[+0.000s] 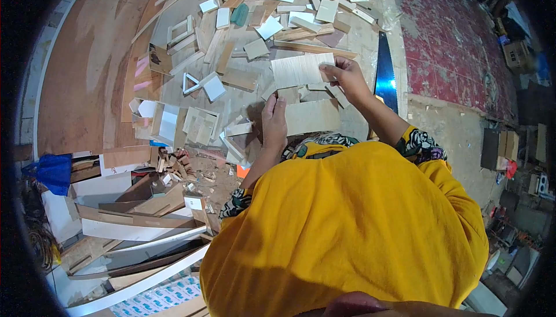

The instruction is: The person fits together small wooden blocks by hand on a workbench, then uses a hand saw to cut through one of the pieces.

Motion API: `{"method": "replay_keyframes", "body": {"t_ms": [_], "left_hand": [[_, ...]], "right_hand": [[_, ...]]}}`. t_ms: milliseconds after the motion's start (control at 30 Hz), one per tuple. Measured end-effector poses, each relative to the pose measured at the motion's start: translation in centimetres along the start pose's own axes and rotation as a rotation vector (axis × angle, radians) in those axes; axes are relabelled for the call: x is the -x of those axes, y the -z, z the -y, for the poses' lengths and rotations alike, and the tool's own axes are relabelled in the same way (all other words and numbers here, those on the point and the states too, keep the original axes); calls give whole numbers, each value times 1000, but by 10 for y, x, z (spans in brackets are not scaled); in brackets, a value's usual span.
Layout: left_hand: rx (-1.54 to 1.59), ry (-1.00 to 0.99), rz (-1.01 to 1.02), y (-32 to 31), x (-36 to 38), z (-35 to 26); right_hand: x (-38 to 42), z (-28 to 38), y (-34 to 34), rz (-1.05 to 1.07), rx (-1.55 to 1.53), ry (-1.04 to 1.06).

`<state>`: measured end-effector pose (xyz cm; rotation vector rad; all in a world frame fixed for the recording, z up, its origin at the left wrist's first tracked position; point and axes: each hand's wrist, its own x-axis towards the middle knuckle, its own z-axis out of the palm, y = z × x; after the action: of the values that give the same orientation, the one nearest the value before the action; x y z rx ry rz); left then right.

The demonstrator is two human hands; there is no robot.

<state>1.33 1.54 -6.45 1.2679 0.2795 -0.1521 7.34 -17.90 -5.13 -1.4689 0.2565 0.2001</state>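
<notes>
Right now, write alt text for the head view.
A person in yellow holds a pale wood panel in the right hand; the left hand rests on another panel, above a table strewn with wood offcuts.

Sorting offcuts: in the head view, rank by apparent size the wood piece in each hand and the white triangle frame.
1. Right hand's panel
2. Left hand's board, nearly alike, so unsure
3. Triangle frame

Past my yellow shirt (347,230): a saw (384,73), blue bag (54,172), white triangle frame (191,83), stacked boards (133,224).
</notes>
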Motion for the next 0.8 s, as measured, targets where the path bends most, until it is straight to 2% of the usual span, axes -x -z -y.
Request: {"method": "replay_keyframes", "body": {"t_ms": [233, 433, 500, 633, 700, 800], "left_hand": [[-125, -79, 17, 5, -2, 6], [-132, -17, 34, 11, -10, 15], [-49, 81, 161, 25, -24, 35], [-51, 142, 51, 35, -35, 51], [-134, 161, -81, 35, -37, 50], [-108, 135, -4, 35, -34, 44]], "right_hand": [[2, 2, 0, -1, 18, -10], [-9, -23, 6, 17, 20, -81], [-13, -34, 9, 29, -3, -105], [-24, -40, 13, -9, -110, -160], [-29, -40, 13, -50, -185, -124], [-29, -41, 11, -34, -139, -109]]}}
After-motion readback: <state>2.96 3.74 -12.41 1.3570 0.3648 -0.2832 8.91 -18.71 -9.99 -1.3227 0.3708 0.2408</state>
